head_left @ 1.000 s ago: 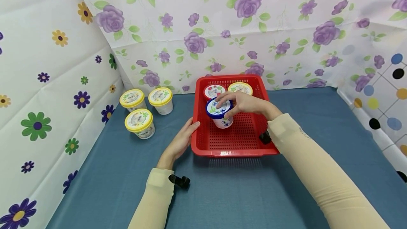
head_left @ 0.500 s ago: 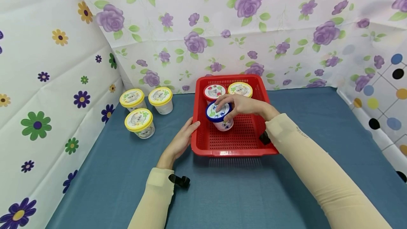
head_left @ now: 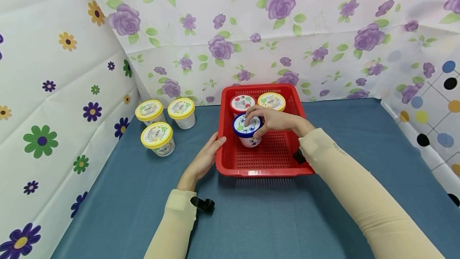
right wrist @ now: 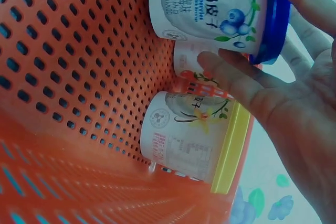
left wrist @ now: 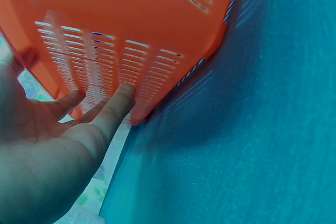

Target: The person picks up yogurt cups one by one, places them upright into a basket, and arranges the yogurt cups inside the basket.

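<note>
While upright — blue-lidded cup point(head_left: 246, 133), lid point(head_left: 238, 124) uppermost

Free front floor in red basket point(head_left: 264, 172), yellow-lidded cup point(head_left: 271, 100) standing behind

the basket point(head_left: 266, 172) stands on the desk point(head_left: 240, 223). in it, the rear-left tub point(head_left: 242, 102) sits beside the rear-right tub point(head_left: 272, 101); the front tub point(head_left: 245, 132), before the former, lies beneath the right hand point(head_left: 274, 120). the left hand point(head_left: 205, 157) is at the basket's left wall. well left, the foremost outer tub point(head_left: 158, 139) stands before two others, the far-left tub point(head_left: 149, 112) and the inner tub point(head_left: 181, 112).
</note>
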A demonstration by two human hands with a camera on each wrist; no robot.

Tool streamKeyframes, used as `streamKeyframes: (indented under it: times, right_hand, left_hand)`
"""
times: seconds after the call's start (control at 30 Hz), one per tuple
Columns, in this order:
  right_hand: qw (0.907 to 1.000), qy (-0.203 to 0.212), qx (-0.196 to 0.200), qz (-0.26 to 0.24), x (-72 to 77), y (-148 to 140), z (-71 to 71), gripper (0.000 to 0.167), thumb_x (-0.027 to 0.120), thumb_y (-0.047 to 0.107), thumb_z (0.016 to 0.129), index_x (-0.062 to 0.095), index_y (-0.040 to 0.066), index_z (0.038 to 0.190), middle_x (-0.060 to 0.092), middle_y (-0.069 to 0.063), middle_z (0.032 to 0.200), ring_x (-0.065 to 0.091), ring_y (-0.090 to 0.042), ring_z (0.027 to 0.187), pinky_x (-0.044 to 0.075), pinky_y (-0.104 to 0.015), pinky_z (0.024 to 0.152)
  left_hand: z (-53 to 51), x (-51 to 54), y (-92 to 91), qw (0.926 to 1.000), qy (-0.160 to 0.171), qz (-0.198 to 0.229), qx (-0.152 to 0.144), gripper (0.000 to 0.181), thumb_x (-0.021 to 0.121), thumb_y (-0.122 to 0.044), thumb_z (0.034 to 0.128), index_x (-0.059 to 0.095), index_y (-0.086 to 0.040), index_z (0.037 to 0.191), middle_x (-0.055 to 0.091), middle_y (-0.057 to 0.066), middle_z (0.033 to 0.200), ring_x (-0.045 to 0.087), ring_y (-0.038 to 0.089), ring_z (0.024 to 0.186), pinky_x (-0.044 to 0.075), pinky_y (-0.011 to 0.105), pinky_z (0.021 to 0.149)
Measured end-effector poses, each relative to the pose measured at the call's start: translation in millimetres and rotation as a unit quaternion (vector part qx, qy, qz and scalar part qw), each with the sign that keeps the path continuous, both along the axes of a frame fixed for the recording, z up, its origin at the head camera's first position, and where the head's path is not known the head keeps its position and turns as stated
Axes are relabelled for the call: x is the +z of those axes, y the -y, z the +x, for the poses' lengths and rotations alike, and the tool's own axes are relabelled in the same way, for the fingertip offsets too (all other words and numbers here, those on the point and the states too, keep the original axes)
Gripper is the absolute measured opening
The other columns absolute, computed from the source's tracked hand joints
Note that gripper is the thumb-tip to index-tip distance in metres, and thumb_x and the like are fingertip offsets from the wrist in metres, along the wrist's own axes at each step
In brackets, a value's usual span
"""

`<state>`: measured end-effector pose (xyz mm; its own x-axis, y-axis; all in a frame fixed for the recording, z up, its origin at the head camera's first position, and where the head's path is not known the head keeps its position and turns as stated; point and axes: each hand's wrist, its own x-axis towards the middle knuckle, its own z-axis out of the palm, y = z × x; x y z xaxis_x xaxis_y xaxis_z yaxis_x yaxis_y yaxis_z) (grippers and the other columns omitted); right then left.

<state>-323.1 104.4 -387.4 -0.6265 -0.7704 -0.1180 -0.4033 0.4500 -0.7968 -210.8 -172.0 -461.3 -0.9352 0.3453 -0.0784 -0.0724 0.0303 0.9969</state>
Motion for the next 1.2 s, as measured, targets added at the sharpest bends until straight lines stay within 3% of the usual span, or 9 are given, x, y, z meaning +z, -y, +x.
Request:
streamKeyframes:
  times: [0.6, 0.87, 1.2]
  right_hand:
    - [0.9999, 0.009, 0.008, -0.005, -3.9, 1.6, 2.1, 0.041, 0.083, 0.016, 0.086, 0.069, 0.015, 0.125, 0.039, -0.005, 0.15, 0.034, -0.03, 0.141, 0.044, -0.052, 0.111]
    - [0.9999, -0.009, 0.011, 0.004, -6.5, 2.6, 0.0, 0.041, 0.085, 0.019, 0.085, 0.07, 0.016, 0.123, 0.038, -0.006, 0.151, 0.032, -0.03, 0.142, 0.039, -0.056, 0.114]
    - [0.9999, -0.012, 0.01, -0.002, -8.3, 2.8, 0.5, 0.043, 0.086, 0.02, 0.085, 0.069, 0.016, 0.124, 0.038, -0.007, 0.15, 0.032, -0.031, 0.142, 0.04, -0.055, 0.114]
  left_hand:
    - [-0.5, -0.8, -0.3, 1.0, 0.0, -0.001, -0.001, 0.061, 0.047, -0.044, 0.1101, 0.026, -0.02, 0.162, 0.042, 0.017, 0.158, 0.049, 0.035, 0.138, 0.044, 0.051, 0.112]
    - [-0.9, -0.3, -0.2, 1.0, 0.001, -0.002, 0.004, 0.059, 0.047, -0.042, 0.1104, 0.028, -0.02, 0.162, 0.042, 0.017, 0.157, 0.048, 0.035, 0.138, 0.045, 0.051, 0.112]
    - [-0.8, -0.8, -0.9, 1.0, 0.004, 0.002, 0.003, 0.061, 0.046, -0.043, 0.1101, 0.026, -0.019, 0.163, 0.042, 0.017, 0.158, 0.048, 0.036, 0.139, 0.044, 0.051, 0.113]
